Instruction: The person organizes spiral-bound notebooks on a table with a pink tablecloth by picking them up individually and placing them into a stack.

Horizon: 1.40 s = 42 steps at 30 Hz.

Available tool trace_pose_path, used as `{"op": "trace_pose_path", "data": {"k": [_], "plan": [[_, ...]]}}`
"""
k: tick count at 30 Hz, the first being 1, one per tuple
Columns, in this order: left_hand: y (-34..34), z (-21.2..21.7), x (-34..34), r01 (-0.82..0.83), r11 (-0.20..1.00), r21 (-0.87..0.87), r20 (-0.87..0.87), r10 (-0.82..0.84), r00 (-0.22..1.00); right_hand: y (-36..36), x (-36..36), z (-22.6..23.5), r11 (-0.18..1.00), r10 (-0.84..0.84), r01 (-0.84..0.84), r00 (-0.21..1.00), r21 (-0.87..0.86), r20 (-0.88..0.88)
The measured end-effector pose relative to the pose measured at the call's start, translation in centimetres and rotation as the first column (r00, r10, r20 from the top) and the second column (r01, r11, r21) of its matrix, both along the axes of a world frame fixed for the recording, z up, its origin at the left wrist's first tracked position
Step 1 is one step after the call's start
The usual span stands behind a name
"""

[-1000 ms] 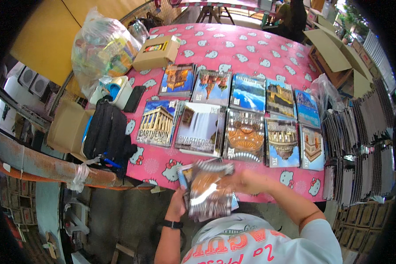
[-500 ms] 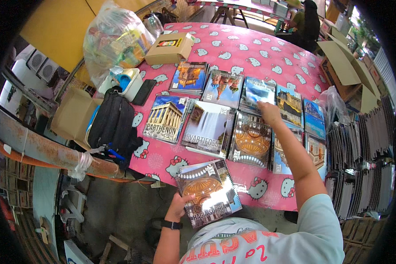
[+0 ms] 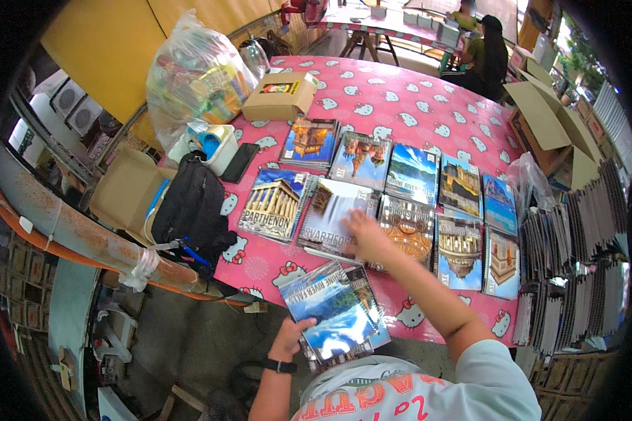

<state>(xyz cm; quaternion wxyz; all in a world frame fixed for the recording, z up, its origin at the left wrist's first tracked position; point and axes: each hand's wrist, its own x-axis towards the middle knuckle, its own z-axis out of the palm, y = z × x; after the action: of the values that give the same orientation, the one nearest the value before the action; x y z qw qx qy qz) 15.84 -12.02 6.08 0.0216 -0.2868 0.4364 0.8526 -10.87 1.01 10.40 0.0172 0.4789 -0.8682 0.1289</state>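
Note:
My left hand (image 3: 288,339) grips a small fanned stack of spiral notebooks (image 3: 333,309) at the table's front edge, thumb on top. The uppermost cover shows a blue river with falls; other covers peek out beneath. With fingers spread, my right hand (image 3: 365,237) is over the waterfall-cover notebook (image 3: 323,214); whether it touches is unclear. Beside that pile lie the columned-temple notebook (image 3: 272,205) on the left and the ornate brown dome notebook (image 3: 409,223), partly behind my wrist. Behind them is a river-falls notebook (image 3: 413,172).
More notebook piles make two rows on the pink patterned table (image 3: 372,77). At the left are a black bag (image 3: 188,203), white basket (image 3: 225,156), black phone-like slab (image 3: 240,163) and carton (image 3: 279,97). Stacked notebooks (image 3: 576,231) line the right side. A person (image 3: 486,56) sits beyond.
My right hand has moved left and nearer, from the river-falls pile to the waterfall pile. A river-falls notebook now tops the left hand's stack, covering the brown dome one.

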Motion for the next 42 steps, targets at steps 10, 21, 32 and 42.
{"op": "trace_pose_path", "data": {"k": [10, 21, 32, 42], "plan": [[-2.9, -0.4, 6.1, -0.319, 0.939, 0.128, 0.101, 0.307, 0.946, 0.1, 4.8, 1.2, 0.978, 0.079, -0.009, 0.939, -0.206, 0.334], [-2.6, 2.4, 2.7, -0.221, 0.968, -0.12, 0.231, 0.244, 0.942, -0.4, -13.3, 1.2, 0.94, -0.196, 0.215, 0.976, 0.265, -0.099], [-7.8, 1.9, 3.1, -0.27, 0.962, -0.045, 0.172, 0.274, 0.946, -0.3, -14.4, 3.3, 0.948, -0.04, 0.059, 0.997, 0.312, -0.067], [-11.0, 2.6, 2.2, -0.197, 0.927, 0.318, -0.089, 0.236, 0.968, -4.9, 5.8, 14.5, 0.905, 0.401, -0.354, 0.523, -0.237, 0.752]]}}
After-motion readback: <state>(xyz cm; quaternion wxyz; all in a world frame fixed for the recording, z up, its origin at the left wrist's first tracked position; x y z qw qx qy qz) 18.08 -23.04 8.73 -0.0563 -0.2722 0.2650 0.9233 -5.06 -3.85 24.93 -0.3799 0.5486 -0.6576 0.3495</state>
